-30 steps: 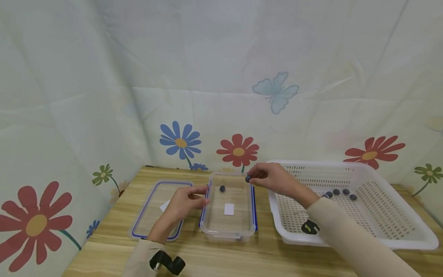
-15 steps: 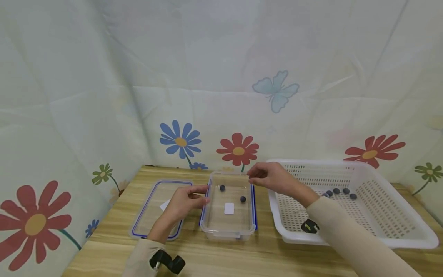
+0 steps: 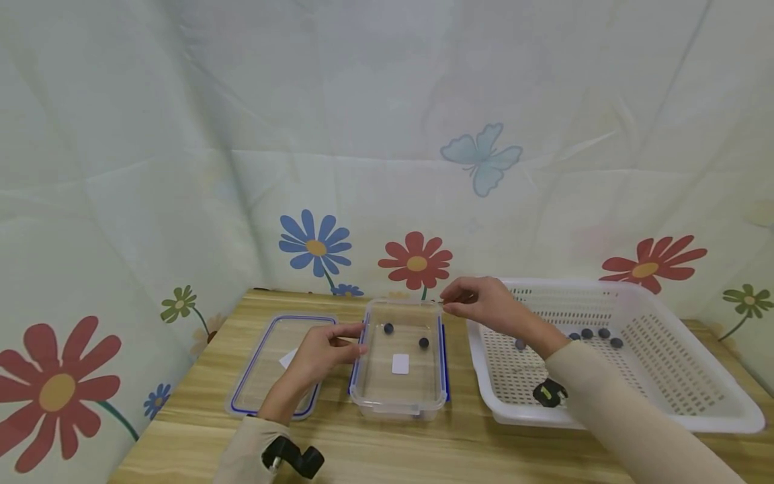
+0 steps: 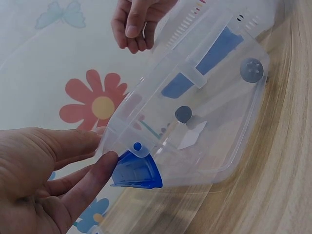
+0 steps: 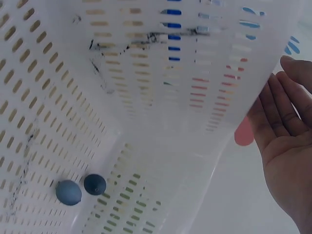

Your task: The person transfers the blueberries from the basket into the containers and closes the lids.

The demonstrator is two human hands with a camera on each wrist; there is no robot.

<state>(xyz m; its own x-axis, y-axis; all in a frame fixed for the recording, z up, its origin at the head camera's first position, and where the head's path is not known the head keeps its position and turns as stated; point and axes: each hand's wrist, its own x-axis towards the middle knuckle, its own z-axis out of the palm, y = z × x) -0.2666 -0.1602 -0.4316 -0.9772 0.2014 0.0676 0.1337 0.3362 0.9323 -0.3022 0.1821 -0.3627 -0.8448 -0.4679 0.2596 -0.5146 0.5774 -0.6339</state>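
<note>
In the head view my left hand point(image 3: 320, 353) touches the left side of a clear plastic food container point(image 3: 399, 396). Its fingertips rest by the blue latch point(image 4: 136, 170), as the left wrist view shows. Two blueberries lie apart inside, one blueberry point(image 3: 389, 329) near the far left and another blueberry point(image 3: 424, 343) to the right, beside a white label point(image 3: 400, 364). My right hand point(image 3: 484, 306) hovers between the container's far right corner and the white basket point(image 3: 544, 422). Its fingers are loosely bent and hold nothing; the right wrist view shows the bare palm point(image 5: 287, 151).
Several blueberries point(image 3: 604, 333) lie in the perforated basket, mostly toward its back, and one blueberry point(image 3: 521, 344) sits near the right wrist. A clear lid point(image 3: 256, 396) with a blue seal lies left of the container on the wooden table point(image 3: 375, 457). A flowered curtain point(image 3: 387, 134) hangs behind.
My right hand has let go of a blueberry, which dropped into the container and rolled slightly away from me. That hand has since moved a little right. The left hand stays put.
</note>
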